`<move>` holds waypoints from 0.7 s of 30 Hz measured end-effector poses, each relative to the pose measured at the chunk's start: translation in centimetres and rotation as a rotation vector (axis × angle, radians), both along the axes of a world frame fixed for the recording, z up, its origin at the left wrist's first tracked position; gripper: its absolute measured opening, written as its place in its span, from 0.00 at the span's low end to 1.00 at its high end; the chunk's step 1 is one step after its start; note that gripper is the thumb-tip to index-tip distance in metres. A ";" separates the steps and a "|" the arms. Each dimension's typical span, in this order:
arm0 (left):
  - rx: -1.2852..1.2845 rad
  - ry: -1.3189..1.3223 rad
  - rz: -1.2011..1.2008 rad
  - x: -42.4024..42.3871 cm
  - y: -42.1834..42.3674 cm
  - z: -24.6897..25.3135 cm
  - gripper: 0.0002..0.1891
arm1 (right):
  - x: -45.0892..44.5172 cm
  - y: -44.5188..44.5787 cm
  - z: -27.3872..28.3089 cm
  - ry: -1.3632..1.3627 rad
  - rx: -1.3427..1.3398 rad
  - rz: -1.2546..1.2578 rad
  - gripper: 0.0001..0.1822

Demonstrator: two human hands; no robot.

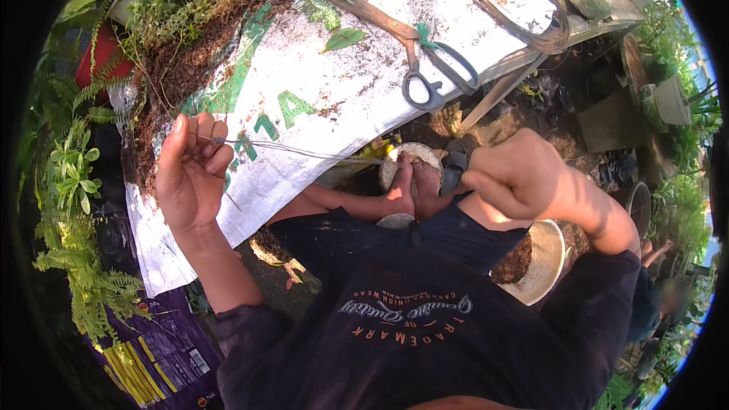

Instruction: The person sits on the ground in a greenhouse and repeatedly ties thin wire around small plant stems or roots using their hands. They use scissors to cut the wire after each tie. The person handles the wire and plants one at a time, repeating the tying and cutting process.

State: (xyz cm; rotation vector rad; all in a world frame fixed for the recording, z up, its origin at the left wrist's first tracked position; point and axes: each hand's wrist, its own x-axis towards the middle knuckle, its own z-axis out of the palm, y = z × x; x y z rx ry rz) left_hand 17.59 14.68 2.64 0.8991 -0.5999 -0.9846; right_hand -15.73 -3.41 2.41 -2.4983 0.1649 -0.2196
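Thin metal wires (285, 149) with a small twisted knot run from my left hand across towards my right. My left hand (196, 168), palm up with curled fingers, holds the knotted end beside the white sack's left part. My right hand (515, 176) is a fist above my right knee, and the wires lead to it; their far end is hidden there. Between and beyond the hands, the white woven sack (342, 102) covers a table. Large rusty shears (407, 40) with black handles and a green tie lie on it. A coil of thin wire (547, 40) rests at its far right.
Soil and roots (188, 62) and cut leaves (344, 39) lie on the sack. A tub of soil (547, 262) stands at my right. My feet rest on a round pale object (390, 173). A purple bag (165, 341) and ferns are at left. Another person (655, 296) is at far right.
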 end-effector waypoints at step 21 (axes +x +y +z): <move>0.127 -0.278 0.085 0.0 -3.0 -2.8 0.15 | -2.1 -0.5 -1.2 0.039 0.092 -0.059 0.08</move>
